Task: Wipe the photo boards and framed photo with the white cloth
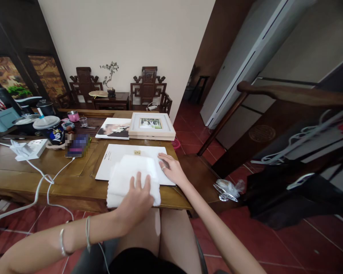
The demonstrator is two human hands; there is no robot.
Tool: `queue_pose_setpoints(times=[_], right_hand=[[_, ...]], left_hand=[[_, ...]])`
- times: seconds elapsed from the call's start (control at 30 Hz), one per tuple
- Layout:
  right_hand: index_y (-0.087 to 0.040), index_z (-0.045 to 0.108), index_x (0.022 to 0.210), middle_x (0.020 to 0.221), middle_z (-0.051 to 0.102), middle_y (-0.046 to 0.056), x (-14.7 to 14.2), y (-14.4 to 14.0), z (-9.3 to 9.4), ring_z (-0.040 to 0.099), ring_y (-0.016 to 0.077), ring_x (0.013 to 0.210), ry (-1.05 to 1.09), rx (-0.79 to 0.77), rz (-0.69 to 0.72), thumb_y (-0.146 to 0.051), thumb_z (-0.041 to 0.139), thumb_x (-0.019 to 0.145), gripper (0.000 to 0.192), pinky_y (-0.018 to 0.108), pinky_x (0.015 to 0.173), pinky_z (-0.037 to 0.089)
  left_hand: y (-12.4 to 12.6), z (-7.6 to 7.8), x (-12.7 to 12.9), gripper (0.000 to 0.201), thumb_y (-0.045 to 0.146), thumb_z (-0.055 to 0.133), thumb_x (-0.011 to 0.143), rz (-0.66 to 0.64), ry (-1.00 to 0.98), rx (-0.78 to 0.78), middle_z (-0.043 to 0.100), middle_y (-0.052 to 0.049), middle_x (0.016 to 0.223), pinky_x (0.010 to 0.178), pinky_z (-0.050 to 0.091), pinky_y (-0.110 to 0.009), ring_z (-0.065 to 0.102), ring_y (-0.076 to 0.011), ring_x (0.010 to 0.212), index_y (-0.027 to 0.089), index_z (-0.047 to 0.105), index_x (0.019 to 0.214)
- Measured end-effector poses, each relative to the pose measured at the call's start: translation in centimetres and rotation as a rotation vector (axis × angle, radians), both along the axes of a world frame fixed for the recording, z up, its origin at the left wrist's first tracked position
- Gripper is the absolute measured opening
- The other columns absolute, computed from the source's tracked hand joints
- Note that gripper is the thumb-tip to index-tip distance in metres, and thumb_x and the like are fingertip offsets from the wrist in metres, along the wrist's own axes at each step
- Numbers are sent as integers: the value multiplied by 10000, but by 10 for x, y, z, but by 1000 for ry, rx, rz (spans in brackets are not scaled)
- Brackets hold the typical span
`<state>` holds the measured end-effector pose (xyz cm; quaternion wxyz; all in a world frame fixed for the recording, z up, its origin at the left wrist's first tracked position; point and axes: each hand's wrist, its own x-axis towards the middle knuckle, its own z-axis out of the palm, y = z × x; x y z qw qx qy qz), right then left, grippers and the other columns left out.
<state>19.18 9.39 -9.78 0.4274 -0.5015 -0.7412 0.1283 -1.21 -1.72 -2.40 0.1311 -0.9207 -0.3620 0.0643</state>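
A folded white cloth point(131, 179) with a scalloped edge lies over the front part of a flat white board point(104, 169). My left hand point(138, 196) presses on the cloth from above, its fingers spread. At the board's right side rests my right hand point(171, 169), fingers stretched over the white surface and a ring on one of them. A small yellowish bear-shaped piece point(137, 152) shows on the board just beyond the cloth. The board's front middle is hidden beneath the cloth.
Behind the board are a framed picture point(167, 125) and a white print point(114, 135). To the left stand a lidded cup point(53, 129), a phone point(77, 146) and a power strip point(36, 148) with trailing cables. A wooden chair point(246, 148) is at the right.
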Motion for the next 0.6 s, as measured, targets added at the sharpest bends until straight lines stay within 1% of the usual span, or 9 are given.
queue_pose_setpoints(times=[0.07, 0.13, 0.2, 0.3, 0.4, 0.47, 0.53, 0.6], right_hand=[[-191, 685, 1094, 1221, 654, 117, 0, 0, 0, 560, 264, 1202, -4, 1, 4, -223, 506, 835, 316, 482, 1059, 403], [-190, 685, 1096, 1223, 652, 118, 0, -1, 1, 560, 264, 1202, -3, -4, 4, -224, 506, 837, 317, 480, 1060, 402], [-205, 687, 1094, 1221, 655, 105, 0, -1, 1, 560, 261, 1203, 6, -14, 2, -221, 514, 834, 312, 475, 1061, 402], [-219, 688, 1090, 1218, 658, 92, 0, -1, 1, 558, 257, 1206, 11, -22, -4, -221, 520, 832, 307, 469, 1063, 403], [-206, 685, 1093, 1222, 655, 101, 1, 0, 1, 559, 256, 1205, -2, -23, -5, -229, 512, 837, 310, 465, 1062, 405], [-193, 684, 1094, 1223, 653, 113, 1, 0, 1, 560, 258, 1203, -7, -25, -5, -232, 507, 839, 314, 466, 1059, 408], [-196, 684, 1095, 1223, 653, 112, 1, 0, 1, 560, 260, 1202, 0, -27, -5, -230, 510, 836, 314, 469, 1056, 409], [-214, 685, 1095, 1224, 654, 98, 1, 0, 1, 559, 259, 1204, 12, -31, -3, -225, 519, 829, 314, 472, 1057, 407]], left_hand=[[-6, 3, -3, 319, 203, 543, 836, -20, -2, -29, 369, -190, 1477, 980, 396, -608, 366, -468, 1314, 166, 683, 1120], [4, 9, -3, 328, 179, 533, 834, 3, -2, -112, 360, -190, 1482, 993, 403, -584, 354, -466, 1322, 137, 675, 1127], [28, 16, 2, 339, 136, 517, 826, 54, -21, -187, 366, -190, 1479, 1000, 405, -568, 350, -456, 1327, 112, 667, 1130], [75, 21, 12, 364, 73, 494, 809, 126, -69, -214, 394, -186, 1461, 1000, 405, -561, 362, -418, 1327, 107, 648, 1137], [119, 19, 19, 389, 29, 445, 810, 150, -99, -195, 398, -177, 1460, 1015, 390, -551, 353, -372, 1342, 105, 625, 1147], [139, 14, 21, 399, 16, 424, 812, 151, -110, -179, 359, -181, 1483, 1051, 347, -549, 303, -353, 1375, 89, 607, 1160], [149, 9, 22, 403, 11, 419, 810, 151, -120, -158, 319, -184, 1504, 1082, 300, -545, 252, -340, 1402, 80, 599, 1164], [151, 4, 22, 413, 2, 404, 807, 151, -132, -128, 303, -181, 1512, 1096, 270, -548, 238, -329, 1410, 88, 603, 1159]])
